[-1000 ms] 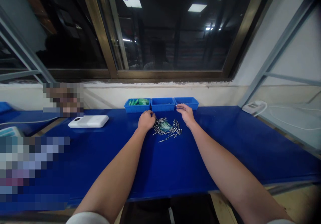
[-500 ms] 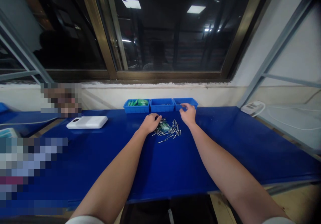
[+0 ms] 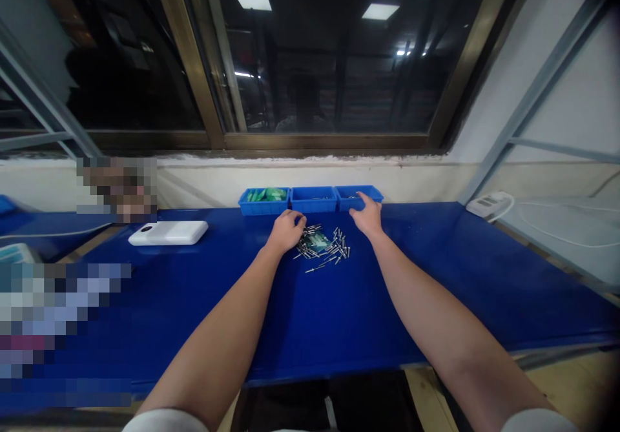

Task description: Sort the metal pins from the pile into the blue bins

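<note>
A loose pile of silver blind rivets (image 3: 334,251) lies on the blue table, around and over some small green packets (image 3: 317,243). My left hand (image 3: 287,230) rests at the left edge of the pile, its fingers curled together; whatever they hold is hidden. At the front of the right blue bin (image 3: 376,195), my right hand (image 3: 368,216) has thumb and forefinger apart, with nothing visible between them. Small metal pieces sit inside that bin and in the middle blue bin (image 3: 313,205). Green packets fill part of the left blue bin (image 3: 264,208).
The three bins stand side by side against the wall below the window. A white device (image 3: 168,232) lies on the table (image 3: 320,329) to the left, and a white power strip (image 3: 489,205) with a cable is at the far right. Metal frame bars rise on both sides.
My right hand has moved right from the middle bin to the right bin; its fingers, earlier pinched on a thin piece, have spread. My left hand shifted slightly over the pile and back.
</note>
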Demonstrator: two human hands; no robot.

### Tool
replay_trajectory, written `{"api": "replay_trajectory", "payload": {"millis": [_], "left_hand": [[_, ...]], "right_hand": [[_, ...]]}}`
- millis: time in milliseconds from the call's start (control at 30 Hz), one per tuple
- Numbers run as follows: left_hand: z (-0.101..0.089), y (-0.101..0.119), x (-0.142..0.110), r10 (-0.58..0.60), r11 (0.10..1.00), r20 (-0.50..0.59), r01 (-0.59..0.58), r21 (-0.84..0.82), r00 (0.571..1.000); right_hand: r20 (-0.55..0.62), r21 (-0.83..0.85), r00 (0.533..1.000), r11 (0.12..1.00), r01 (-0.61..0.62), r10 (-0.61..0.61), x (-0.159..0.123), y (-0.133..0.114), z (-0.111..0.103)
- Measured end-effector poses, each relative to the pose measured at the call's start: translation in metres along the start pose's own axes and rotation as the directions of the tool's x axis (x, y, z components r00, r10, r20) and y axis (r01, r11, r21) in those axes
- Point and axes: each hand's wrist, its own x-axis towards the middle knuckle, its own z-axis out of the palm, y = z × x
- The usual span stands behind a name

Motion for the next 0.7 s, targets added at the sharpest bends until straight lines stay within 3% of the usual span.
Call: {"api": "replay_trajectory", "payload": {"millis": [267, 333, 400, 533, 700], "left_hand": [[0.001, -0.002, 0.0, -0.044, 0.999, 0.043, 0.042, 0.032, 0.998], [0.001, -0.001, 0.0, -0.032, 0.999, 0.059, 0.03, 0.035, 0.998], [0.002, 0.001, -0.001, -0.012, 0.999, 0.081, 0.009, 0.039, 0.997], [0.003, 0.003, -0.002, 0.027, 0.998, 0.117, -0.034, 0.06, 0.993], [0.005, 0.001, -0.003, 0.037, 0.996, 0.131, -0.048, 0.078, 0.991]], "right_hand": [[-0.073, 0.038, 0.994, 0.996, 0.08, -0.077, -0.002, -0.002, -0.002], [-0.021, 0.075, 0.995, 0.993, 0.095, -0.093, -0.005, -0.005, 0.0], [0.108, 0.122, 0.986, 0.986, 0.117, -0.13, -0.01, -0.01, 0.002], [0.346, 0.123, 0.895, 0.959, 0.254, -0.281, -0.021, -0.022, 0.008], [0.456, 0.079, 0.789, 0.901, 0.426, -0.413, -0.031, -0.037, 0.014]]}}
